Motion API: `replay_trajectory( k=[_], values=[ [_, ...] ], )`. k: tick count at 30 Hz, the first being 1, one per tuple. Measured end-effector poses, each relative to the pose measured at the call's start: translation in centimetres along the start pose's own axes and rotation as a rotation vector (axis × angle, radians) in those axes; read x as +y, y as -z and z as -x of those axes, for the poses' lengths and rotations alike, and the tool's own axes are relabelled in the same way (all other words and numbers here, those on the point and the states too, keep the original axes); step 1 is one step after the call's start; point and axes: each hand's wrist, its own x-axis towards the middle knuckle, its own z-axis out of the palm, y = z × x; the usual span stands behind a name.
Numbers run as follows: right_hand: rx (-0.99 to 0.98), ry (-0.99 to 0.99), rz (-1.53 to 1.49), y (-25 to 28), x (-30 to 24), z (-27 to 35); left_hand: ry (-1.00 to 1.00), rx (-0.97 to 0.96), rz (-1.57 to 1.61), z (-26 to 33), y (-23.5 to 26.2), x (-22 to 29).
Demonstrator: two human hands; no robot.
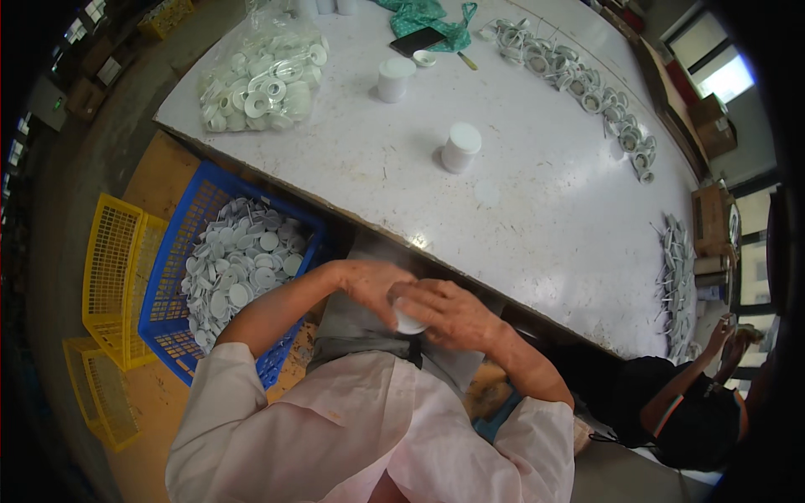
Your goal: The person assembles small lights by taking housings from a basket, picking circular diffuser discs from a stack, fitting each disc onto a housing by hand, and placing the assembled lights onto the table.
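Note:
Close in front of my body, below the table's near edge, both hands come together around a white round plastic piece (409, 324). My left hand (376, 287) is curled against its left side, slightly blurred. My right hand (455, 315) lies over its top with bent fingers, which hide most of the piece. On the table stand two white lidded cylinders, a nearer one (461, 148) and a farther one (395, 80). By my left arm, a blue plastic crate (170, 289) holds a heap of white discs (239, 268) with thin stems.
A clear bag of white rings (264, 88) sits at the table's far left. A dark phone (418, 41), a small white cap (424, 59) and a green bag (436, 21) lie at the back. White fittings (587, 88) line the far right. Yellow crates (117, 277) stand left; another person (688, 411) works right.

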Motion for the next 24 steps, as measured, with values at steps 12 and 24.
replay_trajectory(
  k=[12, 24],
  values=[
    [0.594, -0.893, 0.19, 1.5, 15.0, 1.3, -0.239, 0.066, 1.231, 3.0, -7.2, -9.3],
    [0.453, -1.154, 0.046, 4.0, 18.3, -1.0, -0.269, 0.348, 1.359, 2.3, -8.9, -9.4]
  ],
)
